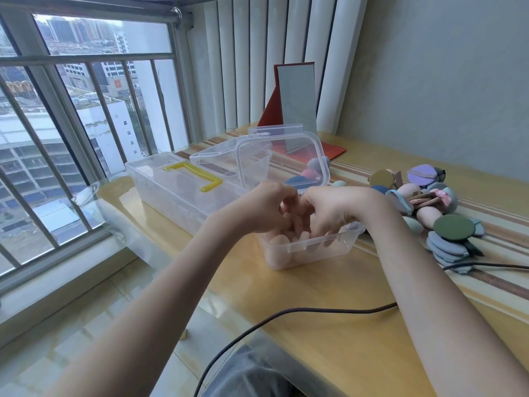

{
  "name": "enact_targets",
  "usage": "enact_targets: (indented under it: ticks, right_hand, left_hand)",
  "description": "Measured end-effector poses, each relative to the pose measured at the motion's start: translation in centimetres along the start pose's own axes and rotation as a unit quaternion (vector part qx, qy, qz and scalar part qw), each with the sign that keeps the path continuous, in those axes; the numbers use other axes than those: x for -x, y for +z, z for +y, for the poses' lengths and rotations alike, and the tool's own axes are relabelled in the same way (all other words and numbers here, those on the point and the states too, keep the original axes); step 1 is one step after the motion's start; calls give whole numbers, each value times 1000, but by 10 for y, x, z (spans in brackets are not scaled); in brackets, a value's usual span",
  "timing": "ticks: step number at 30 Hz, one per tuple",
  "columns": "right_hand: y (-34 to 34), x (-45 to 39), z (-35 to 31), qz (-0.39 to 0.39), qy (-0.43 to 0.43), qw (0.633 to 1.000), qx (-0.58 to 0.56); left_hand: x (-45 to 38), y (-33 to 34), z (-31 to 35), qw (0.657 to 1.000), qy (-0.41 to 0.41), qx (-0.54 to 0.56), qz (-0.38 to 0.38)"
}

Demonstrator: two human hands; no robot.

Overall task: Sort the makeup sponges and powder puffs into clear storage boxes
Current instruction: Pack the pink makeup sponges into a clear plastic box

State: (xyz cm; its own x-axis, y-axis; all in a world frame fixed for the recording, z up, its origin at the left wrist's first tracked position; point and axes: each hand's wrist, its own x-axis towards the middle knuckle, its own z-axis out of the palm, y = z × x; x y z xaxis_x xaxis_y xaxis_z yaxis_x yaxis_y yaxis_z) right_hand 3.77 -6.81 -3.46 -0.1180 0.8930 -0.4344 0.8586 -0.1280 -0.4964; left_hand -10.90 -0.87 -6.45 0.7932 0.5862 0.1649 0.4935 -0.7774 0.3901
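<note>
Hands, left (264, 209) and right (333, 209), meet over an open clear box (320, 247) near the table's (329, 325) left edge, fingers curled into it; any hold cannot be told. Beige sponges (279, 247) lie inside. Puffs (449, 227) are heaped toward the right edge.

soft daylight from window (86, 116), wide-angle edge bending, slight overall blur
</note>
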Motion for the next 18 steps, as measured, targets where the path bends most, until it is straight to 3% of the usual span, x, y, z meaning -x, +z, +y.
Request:
enact_targets:
  ticks: [4,8,12,18]
  right_hand:
    - [-10,11,5,-26,-15,999,-41]
    - [-22,21,18,7,-20,993,-118]
    - [-17,14,14,-6,-16,996,-93]
    - [-20,13,16,4,-13,992,-123]
  left_hand:
    - [-1,1,0,1000,6,-13,-1]
    - [2,-3,0,1000,2,25,-9]
    - [1,-6,-3,998,1,64,-9]
    - [5,-3,-3,979,-17,183,85]
